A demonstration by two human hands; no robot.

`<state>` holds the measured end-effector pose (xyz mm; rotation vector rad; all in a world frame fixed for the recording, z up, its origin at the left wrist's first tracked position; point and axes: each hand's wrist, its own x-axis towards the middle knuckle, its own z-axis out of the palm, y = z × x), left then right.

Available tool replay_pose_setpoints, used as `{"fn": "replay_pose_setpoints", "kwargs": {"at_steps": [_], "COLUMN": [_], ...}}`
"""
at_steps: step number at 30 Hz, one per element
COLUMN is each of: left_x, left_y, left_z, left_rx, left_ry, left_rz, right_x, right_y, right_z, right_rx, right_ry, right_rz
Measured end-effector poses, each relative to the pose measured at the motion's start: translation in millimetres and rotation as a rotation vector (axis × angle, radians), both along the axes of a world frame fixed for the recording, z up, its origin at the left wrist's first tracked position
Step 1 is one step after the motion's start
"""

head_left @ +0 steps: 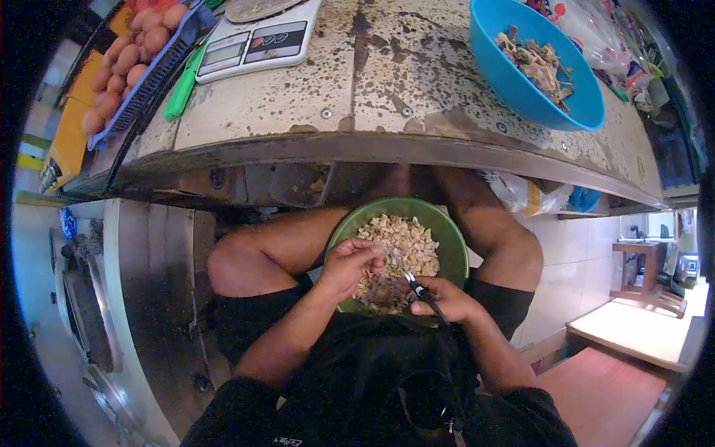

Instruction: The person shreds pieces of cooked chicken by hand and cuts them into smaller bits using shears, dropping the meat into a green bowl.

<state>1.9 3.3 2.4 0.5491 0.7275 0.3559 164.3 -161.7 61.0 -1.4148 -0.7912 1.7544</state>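
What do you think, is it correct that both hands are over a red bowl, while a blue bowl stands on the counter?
Not quite: the head view shows the left hand and right hand over a green bowl, not a red one. The blue bowl does stand on the counter.

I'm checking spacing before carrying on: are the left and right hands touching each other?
Apart. The head view shows pale pieces in the green bowl through a gap between left hand and right hand.
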Motion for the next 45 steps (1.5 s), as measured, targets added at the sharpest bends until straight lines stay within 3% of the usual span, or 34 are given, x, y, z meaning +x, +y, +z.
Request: {"fn": "replay_pose_setpoints", "kwargs": {"at_steps": [3,5,7,9,12,15,17,18,20,22,25,28,30,31,33,34,36,40,42,45], "left_x": [-2,-2,0,-2,-4,-4,-5,-7,-8,-7,-3,-1,-4,-4,-3,-2,3,5,8,14], "left_y": [2,3,-4,-5,-3,-6,-6,-7,-3,-2,-1,0,4,3,0,-3,-10,-24,-39,-49], "left_z": [-3,-8,-2,1,0,-14,-24,-30,-41,-30,-32,-19,-12,-13,-8,-2,11,6,-6,-22], "left_rx": [-0.003,-0.016,-0.024,-0.031,-0.028,0.072,0.684,0.671,0.910,0.933,0.749,0.691,1.190,1.188,1.530,1.523,1.921,1.830,1.595,1.440], "left_ry": [0.039,-0.061,-0.007,0.050,0.040,0.119,0.264,0.271,0.368,0.381,0.266,0.264,0.372,0.372,0.356,0.353,0.543,0.514,0.558,0.623], "left_rz": [-0.030,-0.240,-0.214,-0.184,-0.236,-0.142,-0.142,-0.150,-0.186,-0.222,-0.236,-0.229,-0.406,-0.411,-0.494,-0.504,-0.388,-0.547,-1.066,-1.243], "right_x": [5,4,1,-2,-2,-3,4,9,17,29,32,28,27,26,25,24,26,27,28,24], "right_y": [-4,-4,-1,0,0,-6,-10,-12,-12,-9,-5,-4,-5,-5,-3,-4,-5,-4,-1,0], "right_z": [0,1,0,-2,-7,-9,-12,-13,-12,-9,-10,-26,-27,-25,-23,-22,-29,-32,-36,-41], "right_rx": [-0.008,0.018,0.051,-0.046,-0.204,-0.056,-0.074,-0.083,-0.044,-0.139,-0.171,-0.061,-0.093,-0.125,-0.068,-0.009,-0.043,-0.076,-0.055,0.004], "right_ry": [-0.132,-0.181,-0.227,-0.098,-0.141,-0.182,-0.232,-0.289,-0.206,-0.141,-0.136,-0.234,-0.242,-0.251,-0.257,-0.265,-0.212,-0.252,-0.251,-0.264], "right_rz": [0.075,0.091,0.116,0.032,0.031,-0.033,-0.066,-0.093,-0.182,-0.217,-0.311,-0.276,-0.244,-0.209,-0.228,-0.244,-0.268,-0.291,-0.288,-0.293]}}
